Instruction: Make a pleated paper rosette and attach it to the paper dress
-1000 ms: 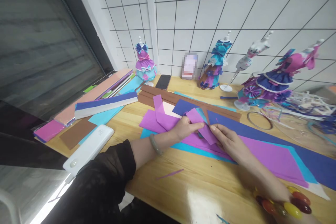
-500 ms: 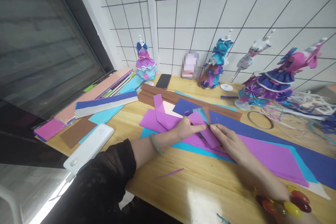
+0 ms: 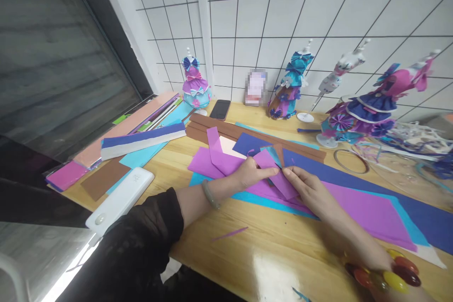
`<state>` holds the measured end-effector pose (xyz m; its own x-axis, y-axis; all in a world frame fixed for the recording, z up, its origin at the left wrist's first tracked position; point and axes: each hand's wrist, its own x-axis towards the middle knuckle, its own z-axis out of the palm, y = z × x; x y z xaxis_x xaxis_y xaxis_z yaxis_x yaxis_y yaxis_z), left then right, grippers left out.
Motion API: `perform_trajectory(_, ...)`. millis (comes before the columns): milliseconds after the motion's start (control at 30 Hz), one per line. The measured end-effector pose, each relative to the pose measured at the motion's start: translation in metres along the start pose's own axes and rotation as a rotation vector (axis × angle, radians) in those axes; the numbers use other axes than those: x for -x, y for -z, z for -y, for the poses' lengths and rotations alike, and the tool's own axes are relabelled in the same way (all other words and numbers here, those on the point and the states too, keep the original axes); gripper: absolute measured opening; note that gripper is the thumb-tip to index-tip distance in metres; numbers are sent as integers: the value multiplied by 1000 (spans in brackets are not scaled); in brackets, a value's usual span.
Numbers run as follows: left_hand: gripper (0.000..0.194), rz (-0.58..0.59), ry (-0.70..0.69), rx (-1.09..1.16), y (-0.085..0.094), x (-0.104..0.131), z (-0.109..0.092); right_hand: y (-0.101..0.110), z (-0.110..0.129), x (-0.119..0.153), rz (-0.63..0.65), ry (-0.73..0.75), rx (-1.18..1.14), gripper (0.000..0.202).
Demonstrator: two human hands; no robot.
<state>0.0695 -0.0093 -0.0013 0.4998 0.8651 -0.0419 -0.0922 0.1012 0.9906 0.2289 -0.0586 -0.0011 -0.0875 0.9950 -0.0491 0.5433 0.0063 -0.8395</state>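
Note:
A small purple strip of craft paper [image 3: 281,184] is pinched between my two hands, slanting down to the right. My left hand [image 3: 252,173] has its thumb along the strip's upper part. On the strip's right edge, the thumb and fingers of my right hand [image 3: 303,185] press together. Behind the strip show a small teal piece [image 3: 271,152] and a brown piece [image 3: 278,153]; whether I hold these too cannot be made out. Beneath my hands lie a large purple sheet [image 3: 368,214], a light blue sheet [image 3: 264,200] and a dark blue sheet [image 3: 339,172].
Dressed mini mannequins [image 3: 196,80] stand along the tiled wall, one of them bare [image 3: 341,71]. A black phone [image 3: 220,109] lies at the back. At left are a white oblong device [image 3: 120,198] and stacked coloured sheets [image 3: 141,122]. A purple scrap [image 3: 230,233] lies in front.

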Motion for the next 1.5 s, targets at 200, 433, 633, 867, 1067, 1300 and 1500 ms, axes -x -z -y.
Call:
perform_trajectory(200,11,-68,54,2,-1,0,-1,0,1,0,-6,2,35,35)
perform_trajectory(433,16,-95,21,-87,1,-2,8,0,0,0,-12,10,32,38)
perform_trajectory(633,17,-70,-15,-96,1,-3,10,-1,1,0,5,0,25,39)
perform_trajectory(867,21,-113,-9,-137,1,-3,11,-2,2,0,-4,18,30,38)
perform_trajectory(1067,16,-103,2,-106,0,-2,6,-1,-1,0,0,18,29,38)
perform_trajectory(1300,17,16,75,106,-1,-3,0,-1,1,0,-9,-11,44,37)
perform_trajectory(1500,15,30,8,27,1,-5,9,-3,1,0,-10,-5,32,35)
